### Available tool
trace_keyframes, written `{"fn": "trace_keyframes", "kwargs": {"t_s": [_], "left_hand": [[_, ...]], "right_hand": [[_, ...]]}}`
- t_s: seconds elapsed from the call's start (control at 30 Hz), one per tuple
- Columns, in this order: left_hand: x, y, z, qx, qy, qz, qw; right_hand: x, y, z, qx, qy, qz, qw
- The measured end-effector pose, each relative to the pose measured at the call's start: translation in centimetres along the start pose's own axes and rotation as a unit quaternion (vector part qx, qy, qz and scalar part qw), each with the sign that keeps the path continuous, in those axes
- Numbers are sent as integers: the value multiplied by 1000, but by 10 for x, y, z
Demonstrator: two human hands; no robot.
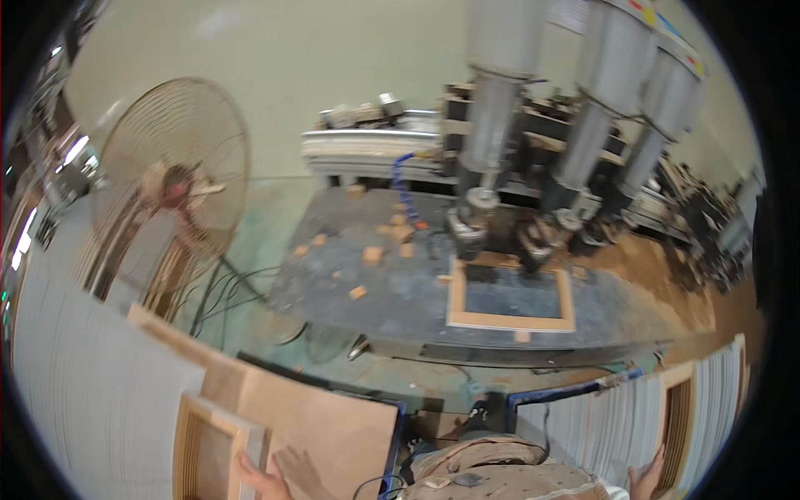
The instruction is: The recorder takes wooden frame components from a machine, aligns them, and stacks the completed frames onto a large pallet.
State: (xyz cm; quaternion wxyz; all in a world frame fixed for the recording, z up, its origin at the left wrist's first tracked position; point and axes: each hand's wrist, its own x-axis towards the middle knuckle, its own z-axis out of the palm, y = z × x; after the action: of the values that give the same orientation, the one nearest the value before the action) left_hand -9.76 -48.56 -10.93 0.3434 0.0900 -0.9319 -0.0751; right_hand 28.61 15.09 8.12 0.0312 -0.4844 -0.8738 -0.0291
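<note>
My left hand (265, 482) is at the lower left, with its fingers closed on the edge of a rectangular wooden frame (193, 433). That frame stands against a stack of grey-edged panels. At the lower right, my right hand (646, 482) grips the near edge of another wooden frame (669, 425) in the right stack; most of its fingers are hidden. Ahead, a light wooden frame (512, 322) lies flat on the dark worktable (333, 283), beneath the heads of a machine (533, 237). Small wood blocks (372, 254) are scattered to its left.
A large round fan (179, 187) stands at the left, with cables on the floor beside it. Grey stacks (92, 375) (596, 425) flank me on both sides. A brown board (321, 425) lies by my left hand. Thick grey hoses (500, 108) rise above the machine, and sawdust (642, 262) covers its right side.
</note>
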Motion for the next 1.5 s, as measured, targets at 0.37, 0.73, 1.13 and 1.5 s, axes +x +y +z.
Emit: {"fn": "trace_keyframes", "kwargs": {"t_s": [0.37, 0.73, 1.13, 1.5], "left_hand": [[-18, 557, 179, -288, -392, 483, 728], [-122, 506, 192, -228, -448, 559, 659], [30, 320, 8, -105, -601, 555, 565], [26, 64, -135, 69, -340, 157, 925]], "right_hand": [[34, -57, -3, 87, 35, -178, 980], [259, -212, 86, 117, -109, -471, 867], [322, -288, 280, 168, 63, -503, 846], [321, -300, 309, 121, -15, -413, 902]]}}
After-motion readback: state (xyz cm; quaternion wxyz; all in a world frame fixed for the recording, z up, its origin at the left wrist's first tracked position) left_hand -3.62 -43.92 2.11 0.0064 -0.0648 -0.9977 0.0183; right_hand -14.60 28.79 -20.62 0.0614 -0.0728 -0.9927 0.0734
